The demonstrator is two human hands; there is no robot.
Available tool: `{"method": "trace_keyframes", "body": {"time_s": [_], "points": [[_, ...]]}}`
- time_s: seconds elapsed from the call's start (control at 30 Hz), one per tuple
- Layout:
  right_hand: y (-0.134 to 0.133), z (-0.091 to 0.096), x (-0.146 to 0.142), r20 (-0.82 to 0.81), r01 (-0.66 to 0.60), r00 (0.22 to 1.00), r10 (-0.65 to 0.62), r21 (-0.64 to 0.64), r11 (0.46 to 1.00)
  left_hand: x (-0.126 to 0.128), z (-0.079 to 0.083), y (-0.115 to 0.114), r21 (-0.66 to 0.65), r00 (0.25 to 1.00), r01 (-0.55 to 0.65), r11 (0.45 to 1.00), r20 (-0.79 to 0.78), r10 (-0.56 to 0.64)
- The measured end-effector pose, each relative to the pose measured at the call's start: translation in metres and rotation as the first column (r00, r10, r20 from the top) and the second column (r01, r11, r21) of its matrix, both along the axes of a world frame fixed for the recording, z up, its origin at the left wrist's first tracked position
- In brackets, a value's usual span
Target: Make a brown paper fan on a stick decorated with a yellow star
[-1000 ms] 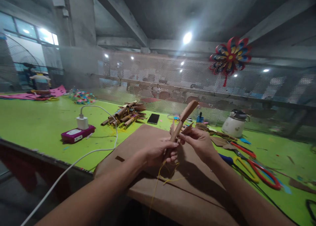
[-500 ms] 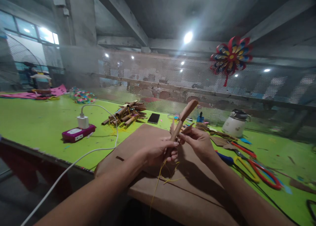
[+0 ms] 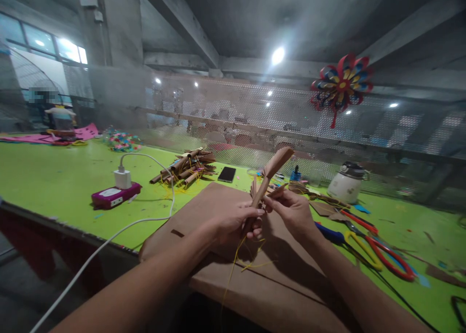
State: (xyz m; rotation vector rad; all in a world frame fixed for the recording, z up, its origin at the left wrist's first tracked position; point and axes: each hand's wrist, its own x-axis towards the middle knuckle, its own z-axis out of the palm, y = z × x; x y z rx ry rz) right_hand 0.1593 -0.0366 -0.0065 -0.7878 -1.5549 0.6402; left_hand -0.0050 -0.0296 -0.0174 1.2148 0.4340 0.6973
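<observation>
"What do the hands have?"

"My left hand (image 3: pixel 238 220) is curled around a rolled brown paper tube (image 3: pixel 259 197), tilted above the kraft paper sheet (image 3: pixel 200 207). My right hand (image 3: pixel 295 211) pinches a small brown flap (image 3: pixel 278 191) beside the tube, over that same sheet."

"Any change from half a second ago?"

"Hardly any I can make out; both grips match."

"Pose?"

"Left reaches in from the sheet's left side, thumb uppermost; right from its right, fingertips turned inward."

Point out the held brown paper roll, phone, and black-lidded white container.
Brown paper roll (image 3: pixel 261 191), head view: mid-length.
Phone (image 3: pixel 227 174), head view: dark screen.
White container (image 3: pixel 344 187), head view: body below lid.
</observation>
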Motion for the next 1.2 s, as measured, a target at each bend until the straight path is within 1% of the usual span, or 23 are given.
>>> {"method": "trace_keyframes", "body": {"time_s": [0.13,0.23,0.37,0.5,0.57,0.63,0.7,0.8,0.9,1.0,1.2], "points": [[0.001,-0.001,-0.001,0.011,0.026,1.000,-0.026,0.034,0.999,0.000,-0.001,0.002,0.001,1.000,0.018,1.000,-0.010,-0.018],[0.001,-0.001,-0.003,-0.007,0.029,1.000,-0.029,0.027,0.999,0.000,-0.001,0.004,-0.007,0.999,0.030,1.000,-0.010,-0.030],[0.001,-0.002,-0.006,-0.053,-0.004,0.999,0.004,0.002,1.000,0.001,0.001,0.003,0.006,0.999,-0.007,1.000,-0.032,0.007],[0.004,-0.005,-0.008,-0.070,-0.008,0.998,0.008,-0.004,1.000,0.002,0.004,0.002,0.017,0.994,-0.080,0.997,-0.068,0.081],[0.006,-0.007,-0.008,-0.071,-0.029,0.997,0.028,-0.021,0.999,0.003,0.005,0.001,0.019,0.991,-0.105,0.994,-0.082,0.106],[0.007,-0.008,-0.007,-0.067,-0.054,0.996,0.052,-0.030,0.998,0.002,0.005,0.002,0.027,0.988,-0.112,0.993,-0.104,0.114],[0.009,-0.008,-0.007,-0.054,-0.058,0.997,0.057,-0.011,0.998,0.002,0.005,0.003,0.038,0.984,-0.124,0.992,-0.122,0.128],[0.010,-0.009,-0.007,-0.032,-0.043,0.999,0.044,0.028,0.999,0.002,0.003,0.005,0.046,0.983,-0.138,0.989,-0.116,0.143],[0.012,-0.011,-0.008,-0.025,-0.019,0.999,0.020,0.042,0.999,0.001,0.000,0.008,0.031,0.985,-0.140,0.990,-0.101,0.142],[0.013,-0.012,-0.009,-0.021,-0.006,1.000,0.007,0.039,0.999,0.001,-0.002,0.010,0.044,0.980,-0.153,0.987,-0.120,0.157],[0.012,-0.011,-0.010,-0.049,-0.035,0.998,0.036,0.011,0.999,0.004,0.000,0.006,0.078,0.973,-0.188,0.979,-0.122,0.196]]}}
